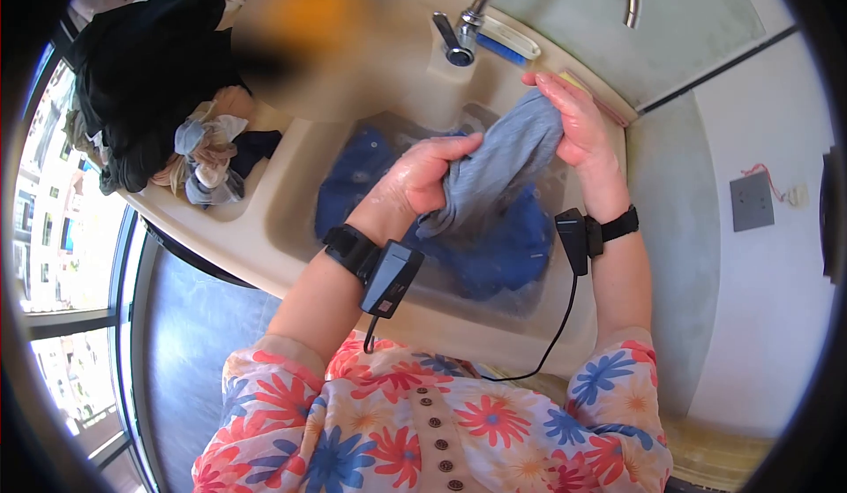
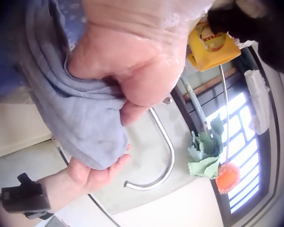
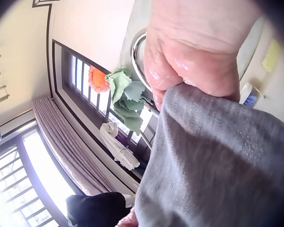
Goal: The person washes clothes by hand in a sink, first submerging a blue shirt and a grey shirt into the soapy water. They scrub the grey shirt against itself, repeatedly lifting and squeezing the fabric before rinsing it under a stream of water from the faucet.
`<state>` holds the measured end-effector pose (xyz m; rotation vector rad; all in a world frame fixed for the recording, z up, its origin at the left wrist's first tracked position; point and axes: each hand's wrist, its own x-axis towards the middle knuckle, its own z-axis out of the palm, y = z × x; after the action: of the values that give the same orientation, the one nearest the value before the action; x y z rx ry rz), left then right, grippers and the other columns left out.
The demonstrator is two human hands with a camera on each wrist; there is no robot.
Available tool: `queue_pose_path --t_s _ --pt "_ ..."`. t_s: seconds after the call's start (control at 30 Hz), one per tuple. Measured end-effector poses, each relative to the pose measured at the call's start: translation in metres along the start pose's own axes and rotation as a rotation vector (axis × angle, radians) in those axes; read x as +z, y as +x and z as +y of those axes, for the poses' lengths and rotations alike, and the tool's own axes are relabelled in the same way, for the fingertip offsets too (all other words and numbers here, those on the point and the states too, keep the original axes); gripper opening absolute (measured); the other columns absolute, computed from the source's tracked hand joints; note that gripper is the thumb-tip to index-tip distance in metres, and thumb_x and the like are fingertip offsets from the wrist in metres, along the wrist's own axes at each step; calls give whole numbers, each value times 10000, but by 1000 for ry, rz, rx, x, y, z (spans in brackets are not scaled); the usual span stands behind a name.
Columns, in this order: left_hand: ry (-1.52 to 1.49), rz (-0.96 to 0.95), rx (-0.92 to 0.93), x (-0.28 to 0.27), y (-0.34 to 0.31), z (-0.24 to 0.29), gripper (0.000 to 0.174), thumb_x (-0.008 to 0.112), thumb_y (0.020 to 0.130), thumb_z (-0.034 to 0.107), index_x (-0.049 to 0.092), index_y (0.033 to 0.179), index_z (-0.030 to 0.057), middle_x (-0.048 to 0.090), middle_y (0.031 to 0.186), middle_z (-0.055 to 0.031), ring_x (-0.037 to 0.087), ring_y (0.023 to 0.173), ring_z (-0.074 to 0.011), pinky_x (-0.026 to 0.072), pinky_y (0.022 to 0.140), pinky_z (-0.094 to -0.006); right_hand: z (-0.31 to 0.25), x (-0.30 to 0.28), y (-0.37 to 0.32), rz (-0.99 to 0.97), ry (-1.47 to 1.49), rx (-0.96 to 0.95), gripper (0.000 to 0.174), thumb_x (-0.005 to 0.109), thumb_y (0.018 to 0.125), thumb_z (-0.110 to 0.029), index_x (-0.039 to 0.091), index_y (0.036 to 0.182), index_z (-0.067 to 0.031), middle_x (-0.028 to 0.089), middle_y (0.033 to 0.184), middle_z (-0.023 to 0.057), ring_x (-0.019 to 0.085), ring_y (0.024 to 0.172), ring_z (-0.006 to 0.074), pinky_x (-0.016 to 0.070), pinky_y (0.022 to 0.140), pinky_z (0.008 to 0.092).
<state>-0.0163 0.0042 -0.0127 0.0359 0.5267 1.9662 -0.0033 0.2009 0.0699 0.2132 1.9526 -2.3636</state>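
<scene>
A wet grey-blue cloth (image 1: 505,162) with fine ribbing is stretched between both hands above the sink. My left hand (image 1: 422,173) grips its near end, fingers tucked into the folds in the left wrist view. Against the cloth's far end rests my right hand (image 1: 578,122), its fingers straight and palm turned inward. Both hands are wet, and the cloth hides part of the right fingers in the right wrist view. Below, a dark blue garment (image 1: 503,259) soaks in the cloudy water of the sink basin (image 1: 291,202).
A metal faucet (image 1: 476,21) rises at the sink's back, beside a blue-bristled brush (image 1: 503,47). Black clothing (image 1: 150,78) and several small balled-up cloths (image 1: 212,153) are piled on the left ledge. A yellow packet (image 2: 213,47) shows in the left wrist view.
</scene>
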Motion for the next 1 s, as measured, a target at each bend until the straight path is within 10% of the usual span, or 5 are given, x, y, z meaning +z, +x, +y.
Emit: queue_pose_path --t_s 0.57,0.73,1.0 --pt "-484 -119 108 -54 -23 53 386 351 925 244 443 1143 -60 513 1149 -175 494 1070 -279 357 953 -391 55 33 99 8 -682 93 292 574 836 -277 564 1005 -40 561 899 0 523 854 78 404 688 235" --pt "-536 -84 146 -65 -16 55 383 346 923 250 451 1144 -45 516 1152 -166 485 1081 -289 333 968 -406 27 94 134 -220 -931 -374 380 536 851 -281 504 1115 -9 556 1090 49 507 994 134 407 807 277" --pt "-526 111 192 -62 -12 54 375 317 926 252 460 1136 -24 527 1139 -154 504 1051 -290 357 950 -417 40 201 217 -400 -1436 -843 540 613 718 -308 475 1143 -5 565 994 231 532 935 376 433 803 395"
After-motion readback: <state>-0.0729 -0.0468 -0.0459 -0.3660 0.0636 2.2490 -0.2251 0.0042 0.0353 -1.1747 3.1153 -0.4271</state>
